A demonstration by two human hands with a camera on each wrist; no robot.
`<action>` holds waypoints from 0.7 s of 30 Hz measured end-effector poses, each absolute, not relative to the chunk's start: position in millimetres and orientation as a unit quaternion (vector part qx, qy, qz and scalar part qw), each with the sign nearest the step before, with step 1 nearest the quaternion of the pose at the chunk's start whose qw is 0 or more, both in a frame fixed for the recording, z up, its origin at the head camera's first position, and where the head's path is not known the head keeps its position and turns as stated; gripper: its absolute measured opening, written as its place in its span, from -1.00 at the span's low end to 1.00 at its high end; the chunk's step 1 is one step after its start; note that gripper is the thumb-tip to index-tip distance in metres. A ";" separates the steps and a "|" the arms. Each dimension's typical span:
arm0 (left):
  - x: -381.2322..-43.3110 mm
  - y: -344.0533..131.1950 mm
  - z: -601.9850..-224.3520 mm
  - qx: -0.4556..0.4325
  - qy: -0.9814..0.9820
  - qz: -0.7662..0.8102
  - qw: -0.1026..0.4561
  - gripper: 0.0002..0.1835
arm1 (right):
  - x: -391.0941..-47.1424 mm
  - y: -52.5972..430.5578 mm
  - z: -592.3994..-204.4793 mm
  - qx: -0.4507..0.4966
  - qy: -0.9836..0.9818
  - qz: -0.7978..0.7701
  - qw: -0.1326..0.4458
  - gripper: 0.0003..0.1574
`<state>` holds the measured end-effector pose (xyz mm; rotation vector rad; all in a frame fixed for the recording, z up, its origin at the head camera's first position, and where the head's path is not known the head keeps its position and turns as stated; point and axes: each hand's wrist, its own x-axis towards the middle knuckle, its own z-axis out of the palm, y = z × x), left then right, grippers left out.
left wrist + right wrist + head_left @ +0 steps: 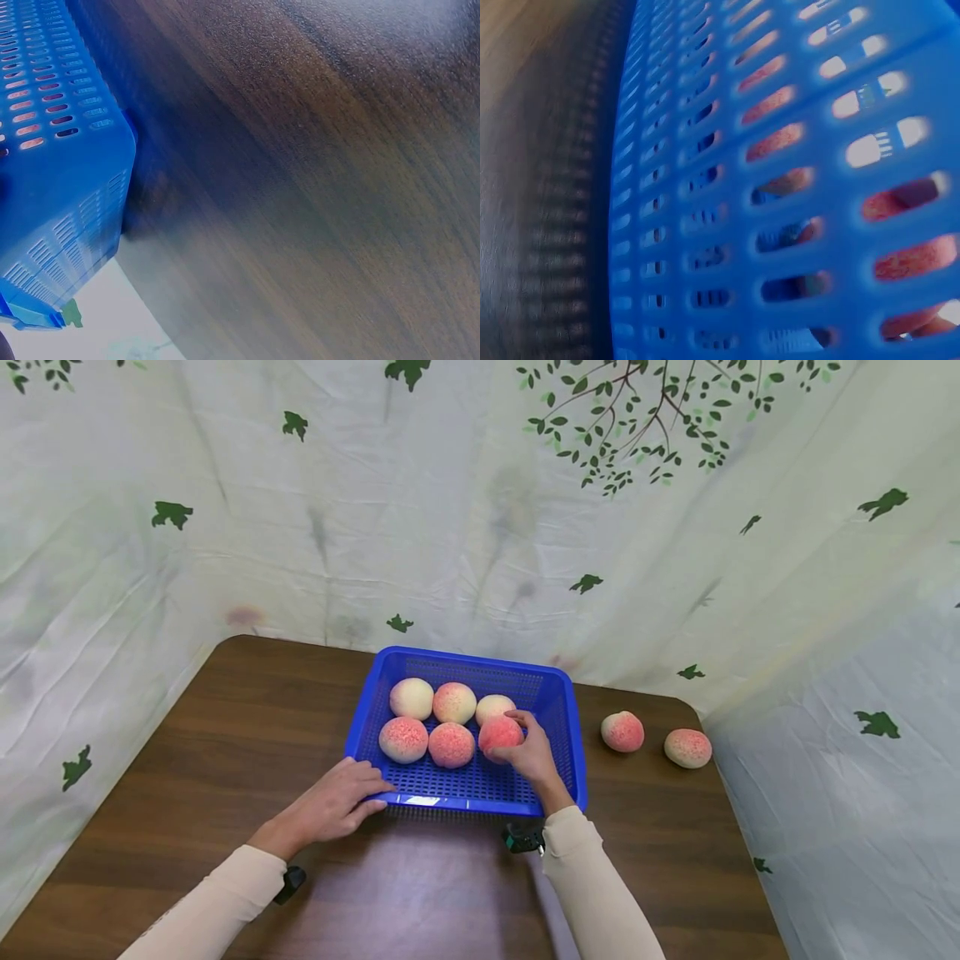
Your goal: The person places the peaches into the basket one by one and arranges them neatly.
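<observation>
A blue perforated plastic basket [551, 772] sits on the table. My right hand [534, 756] reaches over its front rim and grips a pink peach [498, 735], thumb and fingers on its sides. This peach overlaps a paler peach [493, 707] behind it. Left of it in the front row lie a pink peach [452, 745] and a speckled peach [403, 740]; two cream-pink peaches [412, 699] lie behind them. At the basket's front left corner my left hand [337, 797] holds the rim, fingers over it and thumb outside. Both wrist views show the basket's slotted wall [67, 180].
Two more peaches [622, 732] lie on the brown wooden table [660, 835], right of the basket. A white curtain [465, 527] with green leaf prints stands behind the table and along its sides. Dark wrist devices [522, 837] sit under both wrists.
</observation>
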<state>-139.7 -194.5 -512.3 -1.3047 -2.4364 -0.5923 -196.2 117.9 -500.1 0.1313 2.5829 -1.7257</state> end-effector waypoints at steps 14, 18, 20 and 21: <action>-139.4 -194.8 -513.3 -0.455 -0.851 -0.209 0.158 -0.84 | -195.8 117.4 -504.7 0.016 0.898 -0.439 0.017 -0.18; -139.5 -195.1 -512.2 -0.454 -0.853 -0.209 0.152 -0.84 | -197.8 115.0 -504.5 0.012 0.909 -0.416 0.035 -0.19; -139.5 -195.4 -511.4 -0.453 -0.855 -0.208 0.146 -0.85 | -198.6 113.4 -504.4 0.013 0.913 -0.406 0.048 -0.20; -139.6 -195.4 -511.0 -0.452 -0.856 -0.207 0.143 -0.85 | -199.2 113.1 -504.3 0.012 0.914 -0.402 0.052 -0.21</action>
